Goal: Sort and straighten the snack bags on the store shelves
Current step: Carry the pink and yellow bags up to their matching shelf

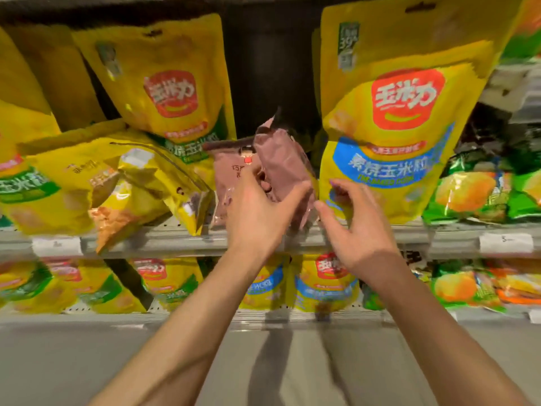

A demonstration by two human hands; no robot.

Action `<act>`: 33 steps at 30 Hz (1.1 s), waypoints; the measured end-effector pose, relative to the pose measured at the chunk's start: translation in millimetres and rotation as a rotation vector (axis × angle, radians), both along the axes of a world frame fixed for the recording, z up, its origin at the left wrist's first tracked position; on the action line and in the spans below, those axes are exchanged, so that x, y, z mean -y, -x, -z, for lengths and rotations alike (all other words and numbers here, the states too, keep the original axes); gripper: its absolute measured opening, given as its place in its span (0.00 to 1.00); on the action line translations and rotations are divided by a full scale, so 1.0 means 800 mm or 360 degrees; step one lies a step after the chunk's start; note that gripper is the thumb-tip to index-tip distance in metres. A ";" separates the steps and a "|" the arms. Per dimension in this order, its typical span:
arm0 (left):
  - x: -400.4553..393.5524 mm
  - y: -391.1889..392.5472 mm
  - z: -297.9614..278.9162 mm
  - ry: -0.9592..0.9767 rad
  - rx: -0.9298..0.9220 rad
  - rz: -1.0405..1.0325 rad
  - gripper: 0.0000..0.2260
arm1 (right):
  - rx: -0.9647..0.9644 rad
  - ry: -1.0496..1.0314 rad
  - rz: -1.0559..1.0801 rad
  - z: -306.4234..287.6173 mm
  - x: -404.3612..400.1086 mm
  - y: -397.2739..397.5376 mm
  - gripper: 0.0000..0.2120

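Two brownish-pink snack bags stand in the middle of the upper shelf. My left hand (260,209) grips the right-hand pink bag (285,168) from the front, with thumb and fingers curled round its lower part. The other pink bag (227,183) leans just left of it. My right hand (354,227) hovers with spread fingers beside the pink bag, in front of the bottom of a tall yellow corn bag with a blue band (392,127). It holds nothing.
Yellow bags (175,83) lean and lie tumbled at left; one small yellow bag (164,183) hangs over the shelf edge (175,238). Green chip bags (480,189) sit at right. A lower shelf holds more yellow and green bags. Price tags sit on the rail.
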State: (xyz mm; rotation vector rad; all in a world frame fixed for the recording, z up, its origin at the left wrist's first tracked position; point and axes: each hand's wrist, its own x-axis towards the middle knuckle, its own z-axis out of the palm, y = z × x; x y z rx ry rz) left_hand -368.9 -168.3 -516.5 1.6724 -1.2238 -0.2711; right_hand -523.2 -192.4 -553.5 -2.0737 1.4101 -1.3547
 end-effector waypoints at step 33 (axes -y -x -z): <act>-0.157 -0.128 -0.034 0.0246 -0.0521 -0.0047 0.15 | -0.0002 -0.0834 -0.0048 -0.039 0.047 -0.132 0.30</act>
